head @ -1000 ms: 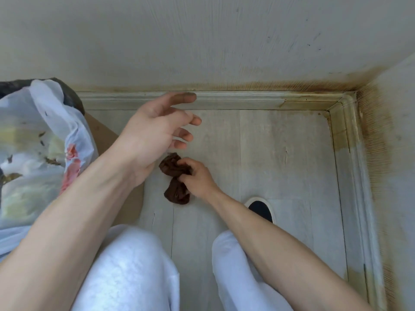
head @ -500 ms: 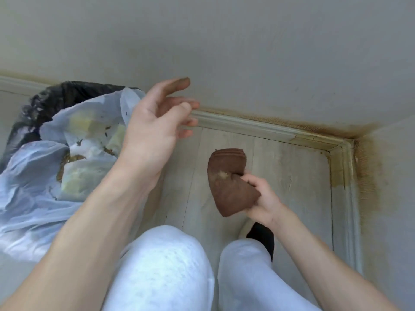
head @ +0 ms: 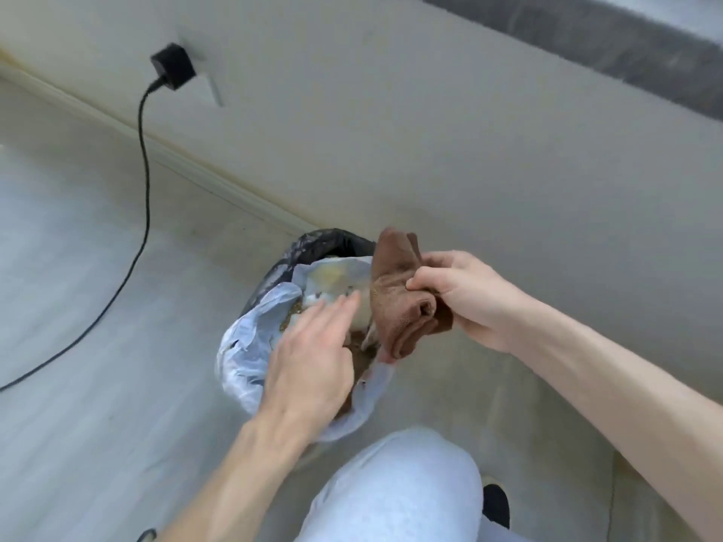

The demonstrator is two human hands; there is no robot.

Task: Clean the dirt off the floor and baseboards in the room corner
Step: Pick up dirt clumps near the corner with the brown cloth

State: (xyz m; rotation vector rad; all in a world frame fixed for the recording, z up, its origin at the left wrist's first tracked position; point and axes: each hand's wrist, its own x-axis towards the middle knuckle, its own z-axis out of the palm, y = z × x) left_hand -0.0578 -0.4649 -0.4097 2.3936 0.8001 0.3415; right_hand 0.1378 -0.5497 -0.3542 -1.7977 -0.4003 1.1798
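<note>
Cloth over the bin

Cloth [head: 403, 295] now hangs above the bin [head: 313, 330] instead of lying on the floor [head: 98, 307]. A second ago the right hand [head: 465, 295] was pinching it, bunched, on the boards near the corner; half a second ago it had lifted it clear, folded. Now that hand grips the brown cloth by one edge, fingers curled round it, and holds it over the bag's open mouth. The left hand [head: 309, 357] has come down from mid-air: its fingers are straight and spread, holding nothing, reaching over the bag toward the cloth's lower fold.

The view has swung left too. The stained corner and its baseboards have gone out of sight; a stretch of baseboard [head: 203, 178] along the wall, a plug [head: 172, 70] and its cable [head: 144, 181] show instead.

My reading: wiping is paused, and the collected dirt is about to be brushed or shaken into the bin. The corner looked stained still a moment ago, so more passes probably remain. Grit could fall beside the bag if the cloth drifts off its mouth.
</note>
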